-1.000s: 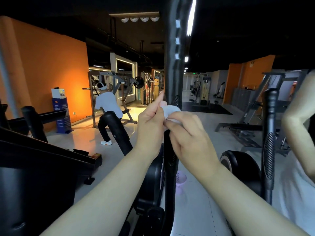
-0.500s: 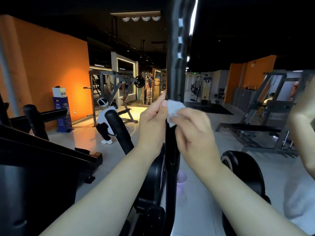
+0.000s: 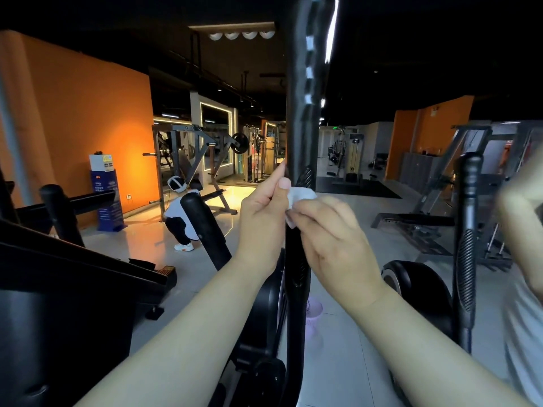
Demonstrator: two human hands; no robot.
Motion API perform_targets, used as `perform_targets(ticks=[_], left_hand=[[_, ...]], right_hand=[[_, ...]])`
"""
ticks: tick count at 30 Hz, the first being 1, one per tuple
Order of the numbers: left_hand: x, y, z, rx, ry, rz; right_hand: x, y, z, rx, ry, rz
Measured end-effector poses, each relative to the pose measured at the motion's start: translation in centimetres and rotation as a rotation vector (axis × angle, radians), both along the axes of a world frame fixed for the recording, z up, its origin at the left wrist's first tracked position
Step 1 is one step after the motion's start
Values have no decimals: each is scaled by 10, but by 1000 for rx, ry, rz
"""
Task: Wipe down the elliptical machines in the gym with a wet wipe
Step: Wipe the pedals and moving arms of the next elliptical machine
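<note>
No text legible anywhere at this distance. On the white box (image 3: 101, 163) atop the blue stand (image 3: 108, 201) by the left orange wall (image 3: 88, 127): a yellow and blue label, print too small to read. On the stand's front: pale lines of lettering, likewise unreadable. Far back, above the cable machines (image 3: 354, 154): a small green lit sign (image 3: 334, 128), characters not resolvable. High on the right orange wall (image 3: 423, 133): a faint mark (image 3: 434, 108), blurred beyond reading.
</note>
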State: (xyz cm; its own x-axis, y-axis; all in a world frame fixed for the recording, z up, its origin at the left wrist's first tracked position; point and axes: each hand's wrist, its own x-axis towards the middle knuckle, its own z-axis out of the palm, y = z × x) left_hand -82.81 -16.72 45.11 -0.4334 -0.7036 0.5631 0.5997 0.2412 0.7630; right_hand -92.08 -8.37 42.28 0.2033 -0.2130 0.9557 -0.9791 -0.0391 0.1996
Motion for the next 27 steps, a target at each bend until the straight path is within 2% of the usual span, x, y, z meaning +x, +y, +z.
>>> perform_targets(ticks=[2,6,7,12,14,19,23,27], left_hand=[[1,0,0,-16,5,-2],[1,0,-3,-83,10,-17],[1,0,-4,-69,12,-22],[0,-1,-5,-20,-18,25],[0,-1,-5,-37,-12,13],[-1,-3,-8,-68,1,-10],[0,0,-6,-21,11,9],[1,-1,-5,-52,6,16]], right_hand=[[-5,3,5,-59,-59,41],[-5,3,11,-158,-382,131],[-2,1,8,-156,-378,129],[2,-9,-19,2,-24,58],[0,-6,-13,4,-55,84],[-2,2,11,-170,-309,58],[5,-7,-6,-43,-182,86],[5,-7,-7,35,-236,128]])
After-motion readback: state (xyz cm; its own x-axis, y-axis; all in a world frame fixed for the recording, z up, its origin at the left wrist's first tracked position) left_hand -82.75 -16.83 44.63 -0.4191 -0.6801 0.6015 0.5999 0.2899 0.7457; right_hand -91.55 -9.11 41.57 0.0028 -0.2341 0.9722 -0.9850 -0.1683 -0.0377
